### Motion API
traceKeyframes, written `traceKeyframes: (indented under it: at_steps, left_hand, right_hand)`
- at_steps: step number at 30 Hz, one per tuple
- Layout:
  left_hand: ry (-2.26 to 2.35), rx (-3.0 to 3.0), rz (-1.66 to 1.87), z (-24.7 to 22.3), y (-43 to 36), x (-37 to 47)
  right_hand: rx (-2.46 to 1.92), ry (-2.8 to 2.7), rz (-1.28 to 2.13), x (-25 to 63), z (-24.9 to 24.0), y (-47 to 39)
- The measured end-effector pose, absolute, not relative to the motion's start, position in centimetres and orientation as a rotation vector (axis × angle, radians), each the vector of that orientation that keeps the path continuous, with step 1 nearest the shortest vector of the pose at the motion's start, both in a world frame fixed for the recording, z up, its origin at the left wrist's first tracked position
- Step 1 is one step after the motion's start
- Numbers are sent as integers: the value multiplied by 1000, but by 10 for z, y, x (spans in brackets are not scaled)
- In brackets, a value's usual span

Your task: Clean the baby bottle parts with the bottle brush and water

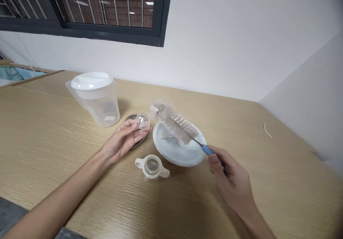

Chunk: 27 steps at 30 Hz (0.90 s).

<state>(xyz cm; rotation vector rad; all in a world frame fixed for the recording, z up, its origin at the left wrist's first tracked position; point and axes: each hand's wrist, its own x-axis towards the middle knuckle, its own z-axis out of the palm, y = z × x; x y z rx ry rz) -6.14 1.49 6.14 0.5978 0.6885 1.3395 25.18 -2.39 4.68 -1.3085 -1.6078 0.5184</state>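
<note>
My left hand holds a small clear plastic cap between thumb and fingers, above a dark round dish. In my right hand is the blue handle of a bottle brush, its pale bristles pointing up and left over a white bowl. The brush tip is just right of the cap, with a small gap between them. Something clear and rounded lies in the bowl, partly behind the bristles. Nearer to me, a two-handled bottle stands upright with its mouth open.
A clear pitcher with a white lid stands at the left behind my left hand. A thin pale strip lies on the wooden table at the right. Behind the table are a white wall and a barred window.
</note>
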Motion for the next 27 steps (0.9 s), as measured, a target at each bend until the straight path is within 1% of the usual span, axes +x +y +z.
traceKeyframes:
  at_steps: [6, 12, 17, 27]
  left_hand:
    - [642, 647, 1332, 63, 13, -61]
    - [686, 663, 1337, 67, 9, -61]
    - [674, 717, 1310, 63, 9, -63]
    - [734, 934, 1382, 56, 15, -65]
  right_hand:
    - [-1269, -1792, 519, 256, 41, -19]
    - [-1396, -1655, 458, 255, 47, -20]
    - [-1398, -1598, 444, 255, 47, -21]
    - [-1317, -1624, 427, 260, 46, -17]
